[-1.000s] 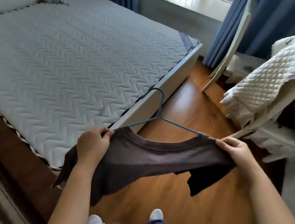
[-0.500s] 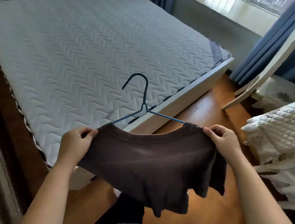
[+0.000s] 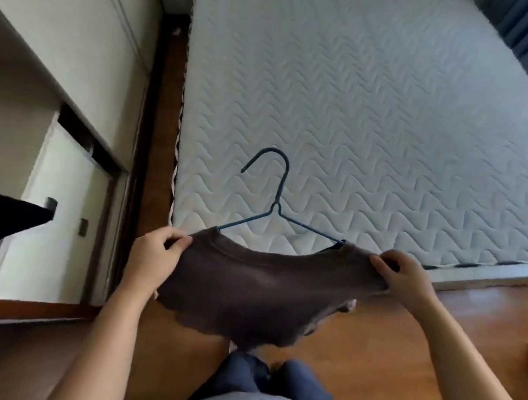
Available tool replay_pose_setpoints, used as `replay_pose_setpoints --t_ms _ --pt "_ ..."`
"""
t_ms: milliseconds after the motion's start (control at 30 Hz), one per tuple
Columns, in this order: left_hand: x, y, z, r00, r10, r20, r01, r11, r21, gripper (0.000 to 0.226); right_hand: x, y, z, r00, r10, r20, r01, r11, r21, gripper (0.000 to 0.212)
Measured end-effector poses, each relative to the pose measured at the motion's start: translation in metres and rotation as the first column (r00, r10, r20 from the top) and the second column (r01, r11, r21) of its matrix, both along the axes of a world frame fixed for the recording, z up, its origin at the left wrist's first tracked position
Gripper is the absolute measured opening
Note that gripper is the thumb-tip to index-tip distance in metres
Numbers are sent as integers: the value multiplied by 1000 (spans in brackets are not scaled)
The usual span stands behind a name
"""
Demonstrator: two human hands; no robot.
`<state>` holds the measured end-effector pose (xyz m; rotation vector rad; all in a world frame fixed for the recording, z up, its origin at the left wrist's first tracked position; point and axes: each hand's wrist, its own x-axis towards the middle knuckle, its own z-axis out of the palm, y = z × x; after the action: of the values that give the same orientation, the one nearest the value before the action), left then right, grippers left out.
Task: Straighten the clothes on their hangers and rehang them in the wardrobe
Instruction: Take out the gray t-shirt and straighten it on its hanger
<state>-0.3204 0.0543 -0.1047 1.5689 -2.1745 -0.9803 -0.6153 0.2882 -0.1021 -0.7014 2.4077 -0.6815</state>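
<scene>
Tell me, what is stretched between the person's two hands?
In the head view, a dark brown shirt spans from the left hand to the right hand, both gripping its shoulders; it sits on a blue wire hanger.

I'm in a home bedroom: quilted mattress (image 3: 375, 120) ahead, white wardrobe (image 3: 61, 54) left of it, blue curtain (image 3: 527, 25) beyond it.

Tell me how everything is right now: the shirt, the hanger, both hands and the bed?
Brown shirt: on the hanger, held in the air, stretched between both hands.
Blue hanger: arms inside the shirt's neck, hook free, not hung on anything.
Left hand: pinches one shoulder of the shirt.
Right hand: grips the other shoulder.
Mattress: flat, quilted top showing, no sheet on it.
</scene>
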Motion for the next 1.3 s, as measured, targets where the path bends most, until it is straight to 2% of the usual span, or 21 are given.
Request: replay_pose_setpoints --t_ms 167,433,733,1000,1300 --pt "1 -23 -12 989 116 89 -115 993 -19 12 -30 -72 -10 985 170 26 -171 985 18 13" --pt "-35 -48 -14 945 268 190 -267 963 -30 16 -93 -156 -32 937 337 91 -339 941 5 12" --pt "-87 -124 -46 918 304 255 -302 952 -48 21 -135 -227 -60 952 286 112 -291 957 23 14" --pt "-141 -239 -127 909 147 390 -188 980 69 27 -162 -302 -138 979 158 127 -172 979 112 22" --pt "-147 -358 -217 909 148 389 -171 985 25 28 -170 -412 -221 974 204 103 -216 968 128 23"
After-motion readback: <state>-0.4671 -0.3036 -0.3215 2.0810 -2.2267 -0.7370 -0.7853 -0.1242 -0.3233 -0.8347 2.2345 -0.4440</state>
